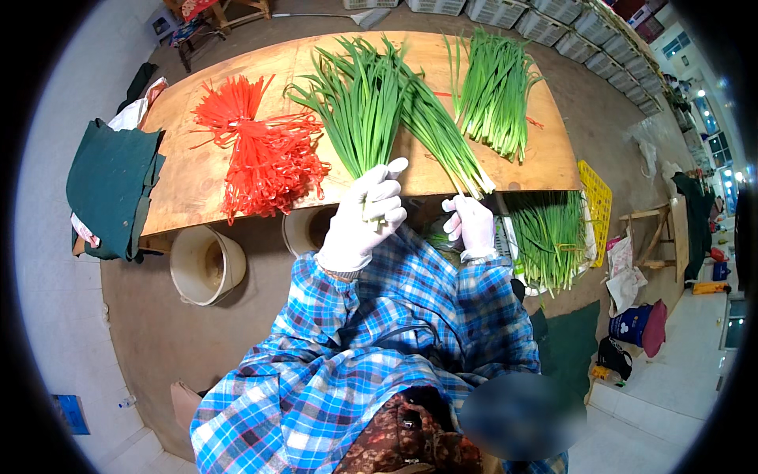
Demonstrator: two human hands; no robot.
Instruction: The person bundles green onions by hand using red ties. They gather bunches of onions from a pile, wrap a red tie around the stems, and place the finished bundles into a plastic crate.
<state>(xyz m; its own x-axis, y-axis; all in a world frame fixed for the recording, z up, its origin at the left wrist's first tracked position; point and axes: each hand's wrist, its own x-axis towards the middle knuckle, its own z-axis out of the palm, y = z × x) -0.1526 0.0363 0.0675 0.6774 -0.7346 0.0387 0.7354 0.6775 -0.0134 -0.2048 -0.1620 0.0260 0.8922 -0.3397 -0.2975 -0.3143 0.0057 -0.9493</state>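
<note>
Two gloved hands work at the near edge of the worktop (197,189). Left hand (365,217) is closed around the base of a chive bunch (359,110). Right hand (471,223) pinches the white ends of a second chive bunch (442,134).

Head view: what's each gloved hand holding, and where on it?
Left hand grips a fanned bunch of long green chives at its pale cut base. Right hand pinches the white root end of a second chive bunch.

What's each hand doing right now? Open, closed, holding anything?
Left hand: closed on a bunch of chives.
Right hand: pinching the end of a second chive bunch.
</note>
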